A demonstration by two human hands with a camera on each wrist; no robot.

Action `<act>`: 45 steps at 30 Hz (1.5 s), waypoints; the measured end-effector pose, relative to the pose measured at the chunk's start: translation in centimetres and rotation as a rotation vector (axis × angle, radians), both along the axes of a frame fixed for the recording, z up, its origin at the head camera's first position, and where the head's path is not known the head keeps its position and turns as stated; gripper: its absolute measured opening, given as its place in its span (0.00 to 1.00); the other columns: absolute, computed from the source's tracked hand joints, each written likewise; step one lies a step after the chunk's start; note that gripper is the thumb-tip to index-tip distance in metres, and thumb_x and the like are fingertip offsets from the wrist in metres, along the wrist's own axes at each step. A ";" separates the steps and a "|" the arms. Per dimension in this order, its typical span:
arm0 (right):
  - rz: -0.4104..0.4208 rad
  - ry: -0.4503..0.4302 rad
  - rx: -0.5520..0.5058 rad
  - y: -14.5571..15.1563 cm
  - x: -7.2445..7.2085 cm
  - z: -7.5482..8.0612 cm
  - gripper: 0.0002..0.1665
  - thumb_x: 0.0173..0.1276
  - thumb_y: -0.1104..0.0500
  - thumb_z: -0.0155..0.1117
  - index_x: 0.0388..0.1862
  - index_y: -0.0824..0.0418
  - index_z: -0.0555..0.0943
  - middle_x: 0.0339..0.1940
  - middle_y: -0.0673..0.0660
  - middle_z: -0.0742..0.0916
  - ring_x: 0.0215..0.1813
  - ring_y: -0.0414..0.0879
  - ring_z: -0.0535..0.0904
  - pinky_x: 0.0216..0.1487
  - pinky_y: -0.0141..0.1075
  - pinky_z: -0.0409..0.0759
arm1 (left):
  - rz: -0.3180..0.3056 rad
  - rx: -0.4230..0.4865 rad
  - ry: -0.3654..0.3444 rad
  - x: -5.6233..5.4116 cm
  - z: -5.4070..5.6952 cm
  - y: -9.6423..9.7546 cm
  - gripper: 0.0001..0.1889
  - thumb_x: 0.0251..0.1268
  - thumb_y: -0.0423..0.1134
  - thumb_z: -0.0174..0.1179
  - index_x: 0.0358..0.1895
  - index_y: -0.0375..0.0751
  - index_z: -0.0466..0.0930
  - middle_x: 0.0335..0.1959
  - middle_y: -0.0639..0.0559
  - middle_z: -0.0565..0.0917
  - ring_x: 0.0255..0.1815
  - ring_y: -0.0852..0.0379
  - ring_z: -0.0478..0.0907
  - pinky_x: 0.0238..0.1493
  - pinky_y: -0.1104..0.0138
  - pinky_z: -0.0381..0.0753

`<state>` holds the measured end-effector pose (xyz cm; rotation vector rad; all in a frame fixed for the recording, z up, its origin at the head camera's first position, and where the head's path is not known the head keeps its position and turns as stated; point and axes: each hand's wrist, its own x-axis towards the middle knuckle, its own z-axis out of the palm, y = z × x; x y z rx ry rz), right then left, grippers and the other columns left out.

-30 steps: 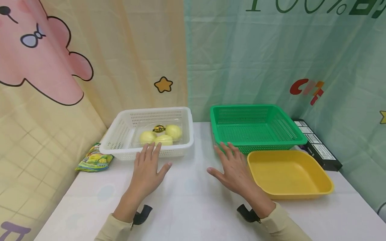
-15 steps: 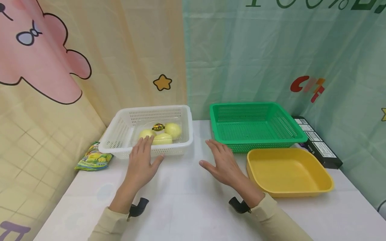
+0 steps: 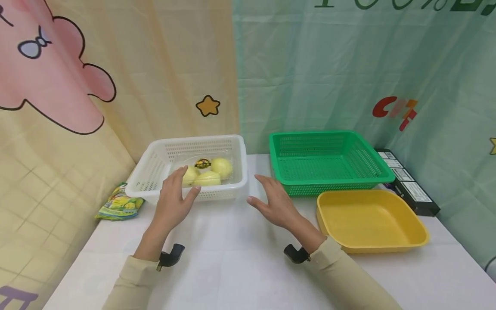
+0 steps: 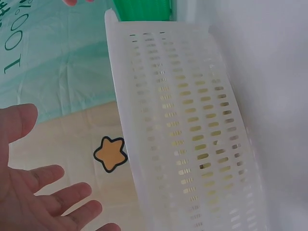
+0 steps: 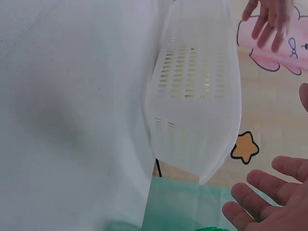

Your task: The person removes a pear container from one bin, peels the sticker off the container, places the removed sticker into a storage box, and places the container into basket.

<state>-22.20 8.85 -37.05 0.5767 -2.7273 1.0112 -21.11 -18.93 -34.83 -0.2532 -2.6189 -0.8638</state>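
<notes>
My left hand (image 3: 172, 203) hovers at the near left of a white plastic basket (image 3: 224, 193), its fingers loosely spread and overlapping the front rim in the head view. In the basket lies a clear plastic pack holding several pale yellow, round fruits (image 3: 221, 168) under a dark label (image 3: 203, 163). Nothing is held by my right hand (image 3: 276, 206), which hangs over the table between the white basket and a green basket (image 3: 325, 190). In the left wrist view the left hand (image 4: 43, 197) is beside the basket's slotted wall (image 4: 192, 125). The right hand (image 5: 274, 192) shows relaxed, separated fingers.
A shallow yellow tray (image 3: 368, 221) stands right of the right forearm, in front of the green basket. Beyond it lies a long black box (image 3: 416, 193) with white labels. A bright green-and-yellow packet (image 3: 121, 204) sits left of the white basket. Curtains (image 3: 302, 86) enclose the table.
Both hands have moved to the left, the left one toward the white basket's left part and the right one away from the green basket. The baskets, tray and pack stay put.
</notes>
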 end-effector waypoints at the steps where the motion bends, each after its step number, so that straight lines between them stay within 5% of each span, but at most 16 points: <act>1: -0.002 -0.005 -0.007 -0.1 -0.2 0.0 0.40 0.66 0.42 0.60 0.72 0.55 0.61 0.70 0.57 0.70 0.72 0.54 0.63 0.69 0.54 0.66 | -0.003 0.006 -0.003 -0.1 0.1 -0.1 0.33 0.68 0.47 0.52 0.71 0.36 0.54 0.71 0.35 0.60 0.72 0.33 0.53 0.68 0.38 0.54; 15: -0.022 -0.102 -0.067 -1.6 -2.7 -0.5 0.43 0.64 0.43 0.61 0.74 0.54 0.59 0.70 0.57 0.70 0.71 0.53 0.64 0.69 0.53 0.66 | -0.012 0.095 -0.122 -2.2 1.0 -2.4 0.35 0.70 0.50 0.50 0.73 0.36 0.52 0.72 0.31 0.57 0.73 0.31 0.51 0.69 0.37 0.53; 32: -0.035 -0.203 -0.146 -2.2 -4.8 -1.7 0.44 0.65 0.40 0.60 0.75 0.51 0.56 0.71 0.57 0.69 0.68 0.55 0.69 0.61 0.53 0.75 | -0.034 0.191 -0.302 -5.2 0.5 -5.7 0.39 0.69 0.60 0.46 0.75 0.43 0.47 0.76 0.36 0.50 0.76 0.34 0.45 0.69 0.36 0.51; 45: 0.005 -0.195 -0.171 -2.8 -6.0 -2.1 0.42 0.68 0.39 0.55 0.76 0.50 0.54 0.71 0.58 0.70 0.68 0.56 0.69 0.62 0.53 0.73 | -0.051 0.143 -0.372 -7.6 1.1 -7.6 0.41 0.69 0.60 0.45 0.75 0.38 0.44 0.74 0.30 0.50 0.74 0.30 0.46 0.70 0.38 0.53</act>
